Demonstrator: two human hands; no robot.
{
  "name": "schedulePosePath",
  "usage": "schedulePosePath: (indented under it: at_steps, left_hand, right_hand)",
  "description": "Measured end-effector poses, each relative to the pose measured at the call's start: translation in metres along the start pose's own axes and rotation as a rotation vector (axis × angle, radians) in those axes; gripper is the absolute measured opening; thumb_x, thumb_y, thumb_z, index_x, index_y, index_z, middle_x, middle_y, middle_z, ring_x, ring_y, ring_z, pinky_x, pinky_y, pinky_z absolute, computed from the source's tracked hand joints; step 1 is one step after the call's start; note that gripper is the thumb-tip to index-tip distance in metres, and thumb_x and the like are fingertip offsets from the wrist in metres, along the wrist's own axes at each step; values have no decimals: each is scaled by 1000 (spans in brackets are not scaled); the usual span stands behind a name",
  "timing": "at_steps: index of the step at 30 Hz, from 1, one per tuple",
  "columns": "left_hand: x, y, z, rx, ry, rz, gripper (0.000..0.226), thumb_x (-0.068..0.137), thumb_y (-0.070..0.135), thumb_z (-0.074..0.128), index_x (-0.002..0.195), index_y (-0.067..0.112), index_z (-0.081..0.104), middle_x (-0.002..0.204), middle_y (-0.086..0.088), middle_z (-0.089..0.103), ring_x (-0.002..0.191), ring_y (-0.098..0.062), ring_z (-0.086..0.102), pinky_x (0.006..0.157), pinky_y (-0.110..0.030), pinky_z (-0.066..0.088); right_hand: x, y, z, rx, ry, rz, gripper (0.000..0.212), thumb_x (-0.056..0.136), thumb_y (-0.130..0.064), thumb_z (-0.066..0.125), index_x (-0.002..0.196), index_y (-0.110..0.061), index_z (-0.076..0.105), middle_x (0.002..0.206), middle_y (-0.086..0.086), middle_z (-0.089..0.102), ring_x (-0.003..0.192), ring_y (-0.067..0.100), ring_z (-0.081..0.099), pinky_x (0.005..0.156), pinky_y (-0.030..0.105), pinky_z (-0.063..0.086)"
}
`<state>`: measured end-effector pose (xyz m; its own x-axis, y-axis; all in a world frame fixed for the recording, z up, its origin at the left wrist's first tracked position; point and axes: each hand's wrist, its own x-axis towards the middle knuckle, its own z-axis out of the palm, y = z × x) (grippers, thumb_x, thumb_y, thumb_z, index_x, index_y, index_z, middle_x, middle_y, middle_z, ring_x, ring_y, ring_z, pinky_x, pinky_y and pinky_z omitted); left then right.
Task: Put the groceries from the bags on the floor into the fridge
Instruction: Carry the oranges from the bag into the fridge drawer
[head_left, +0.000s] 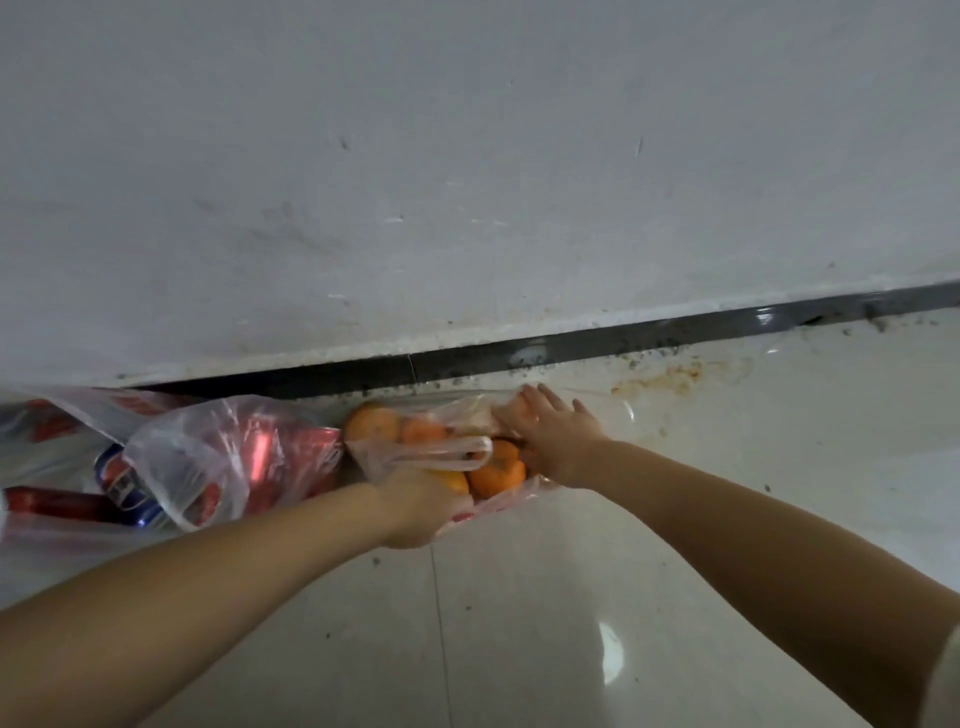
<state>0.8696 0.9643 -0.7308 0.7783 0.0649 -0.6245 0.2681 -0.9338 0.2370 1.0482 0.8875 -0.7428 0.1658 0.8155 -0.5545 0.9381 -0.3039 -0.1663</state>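
Note:
A thin clear plastic bag (426, 452) of several oranges (496, 475) lies on the floor by the wall. My left hand (415, 512) grips the bag's near edge, closed over an orange at the front. My right hand (558, 436) reaches into the bag from the right, fingers spread over the fruit at its far end; whether it holds any is hidden by the plastic. To the left lies a second clear bag (228, 457) with red drink cans and a blue-and-red can (122, 486) inside.
A white wall (467, 182) with a black skirting strip (571, 351) runs just behind the bags. The glossy white tiled floor (519, 623) has dirt and an orange stain (670, 376) near the skirting on the right. No fridge is in view.

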Motion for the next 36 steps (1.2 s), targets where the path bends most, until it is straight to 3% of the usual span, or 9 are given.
schedulePosePath:
  at_steps: [4,8,14,18,21,24,28,32,36]
  left_hand:
    - [-14,-15,21,-323,143,-74,40,93,23,47,133,24,43,117,-5,58,111,-21,57,96,-33,46]
    - [-27,-24,48,-351,353,-143,35,99,36,33,105,13,58,107,-3,64,92,-11,58,82,-18,41]
    - [-12,-49,52,-785,544,-710,49,94,39,49,132,14,31,113,-6,56,96,-17,57,81,-32,47]
    - [5,-44,46,-737,475,-722,86,89,46,54,147,22,-4,150,-19,20,127,-34,44,98,-44,46]
    - [19,-54,30,-773,462,-750,88,89,51,53,150,24,-5,157,-11,7,136,-35,33,104,-46,40]
    - [28,-76,13,-908,512,-754,77,87,51,57,147,25,16,150,-7,32,126,-29,47,94,-39,45]
    - [16,-99,-1,-567,351,-669,56,90,53,50,131,19,31,102,-8,63,78,-24,62,62,-32,47]
    - [20,-94,6,-88,335,-646,71,88,39,59,143,13,23,131,-19,47,116,-34,50,84,-41,48]
    - [34,-90,12,-263,335,-648,86,80,32,70,147,13,17,144,-17,32,125,-34,42,94,-43,44]
  right_hand:
    - [17,16,10,206,-61,181,71,93,-47,42,148,-39,-3,154,13,20,135,41,31,103,54,38]
    - [18,26,12,-12,55,200,64,98,-45,33,149,-32,-3,129,13,49,86,25,60,64,32,49]
    - [21,8,15,-9,200,122,51,96,-30,48,142,-27,27,137,12,38,118,32,47,85,40,51]
    - [32,8,18,106,153,126,51,96,-21,47,144,-30,30,143,12,35,122,35,46,96,41,47]
    - [42,10,13,240,187,164,38,94,-17,51,132,-22,48,128,10,52,109,29,56,93,35,48]
    - [46,13,5,485,229,290,26,99,-19,43,119,-16,59,114,9,61,94,20,55,83,27,45]
    - [54,26,-2,670,220,408,27,99,-23,45,117,-15,64,118,10,61,90,18,51,80,25,41]
    - [50,38,5,641,159,435,26,98,-17,47,114,-13,66,118,10,61,88,18,51,78,24,42]
    - [42,39,19,464,126,437,27,99,-15,42,119,-14,61,117,12,60,88,21,52,79,27,46]
